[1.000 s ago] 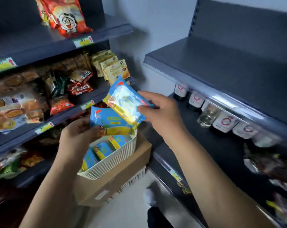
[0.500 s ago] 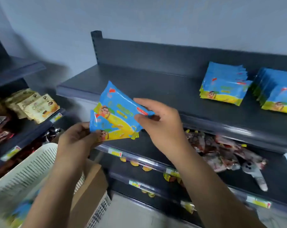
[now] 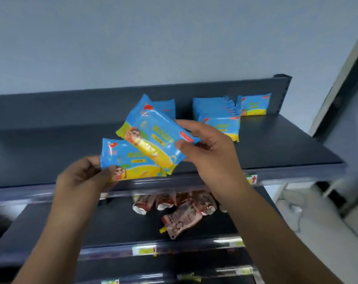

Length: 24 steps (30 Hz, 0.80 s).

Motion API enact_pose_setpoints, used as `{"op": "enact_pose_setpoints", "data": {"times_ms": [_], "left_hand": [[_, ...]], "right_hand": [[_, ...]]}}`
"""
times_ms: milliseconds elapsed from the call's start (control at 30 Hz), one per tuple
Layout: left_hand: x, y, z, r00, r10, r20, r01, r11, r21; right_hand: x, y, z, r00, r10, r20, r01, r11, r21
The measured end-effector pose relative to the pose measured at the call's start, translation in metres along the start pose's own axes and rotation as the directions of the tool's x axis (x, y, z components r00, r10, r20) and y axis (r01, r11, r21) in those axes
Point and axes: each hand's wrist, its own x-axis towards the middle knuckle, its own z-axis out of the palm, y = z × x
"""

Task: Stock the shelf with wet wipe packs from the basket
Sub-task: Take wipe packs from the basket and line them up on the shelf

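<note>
Each hand pinched one wet wipe pack above the shelf's (image 3: pixel 276 148) front edge: left hand (image 3: pixel 85 179) on the lower pack (image 3: pixel 128 160), right hand (image 3: pixel 211 148) on the tilted upper pack (image 3: pixel 153 136). Slick film held only by corners could slip and fall.

Your left hand (image 3: pixel 85 177) pinches the lower wipe pack (image 3: pixel 128 160) by its left end, level, in front of the top shelf (image 3: pixel 61 152). Your right hand (image 3: pixel 211 152) grips the upper wipe pack (image 3: pixel 153 136) by its right end, tilted, overlapping the lower one. Behind on the shelf: one pack standing (image 3: pixel 165 108), a row of packs (image 3: pixel 219 117), another pack (image 3: pixel 254 104) at the far right. Red pouches (image 3: pixel 182 210) lie on the shelf below
</note>
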Motion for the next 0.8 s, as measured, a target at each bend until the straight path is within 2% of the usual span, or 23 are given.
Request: {"op": "enact_pose_setpoints", "data": {"times_ms": [133,433,600,700,800], "left_hand": [[-0.006,0.007,0.082,0.999,-0.021,0.032,0.022,0.999,-0.038],[-0.033,0.020,0.245,0.987,-0.053,0.151,0.063,0.996,-0.063],[-0.037,0.015,0.322,0.970,-0.088,0.225,0.092,0.996,-0.010],[-0.033,0.002,0.353,0.960,-0.118,0.255,0.088,0.988,0.126],[-0.027,-0.004,0.372,0.954,-0.144,0.263,0.098,0.979,0.181]], "right_hand": [[0.026,-0.001,-0.071,0.999,-0.013,-0.029,0.012,0.999,-0.039],[0.078,-0.004,-0.206,0.996,-0.056,0.063,0.064,0.990,-0.129],[0.109,-0.007,-0.267,0.999,-0.035,-0.002,0.034,0.993,-0.115],[0.142,0.008,-0.299,0.998,-0.045,-0.038,0.035,0.973,-0.229],[0.184,0.036,-0.328,0.998,-0.034,-0.051,0.008,0.899,-0.437]]}}
